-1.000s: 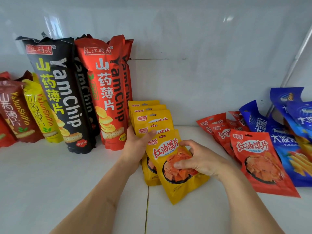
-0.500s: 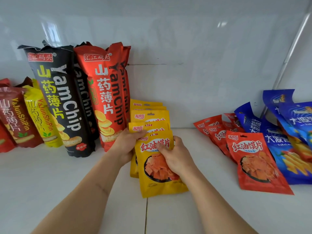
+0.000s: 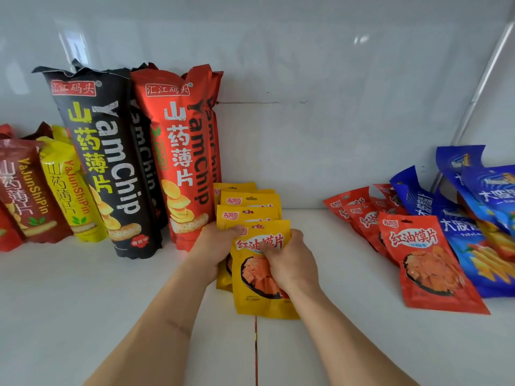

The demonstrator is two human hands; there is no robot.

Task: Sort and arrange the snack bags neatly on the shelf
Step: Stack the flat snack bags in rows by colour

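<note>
A row of several small yellow snack bags (image 3: 248, 201) stands in the middle of the white shelf (image 3: 83, 288), one behind the other. The front yellow bag (image 3: 259, 302) stands upright at the head of that row. My right hand (image 3: 289, 260) grips its right side, fingers curled over the front. My left hand (image 3: 217, 246) holds the left edge of the row, thumb on the top of the front bags.
Tall black (image 3: 106, 162) and red (image 3: 181, 151) YamChip bags stand left of the yellow row, with smaller dark red (image 3: 25, 190) and yellow (image 3: 69, 188) bags further left. Red bags (image 3: 423, 260) and blue bags (image 3: 479, 218) lie overlapping at the right. A white wall closes the back.
The front yellow bag went from tilted and apart to upright and squared against the row. My right hand slid from its middle to its right side; my left hand stayed on the row.
</note>
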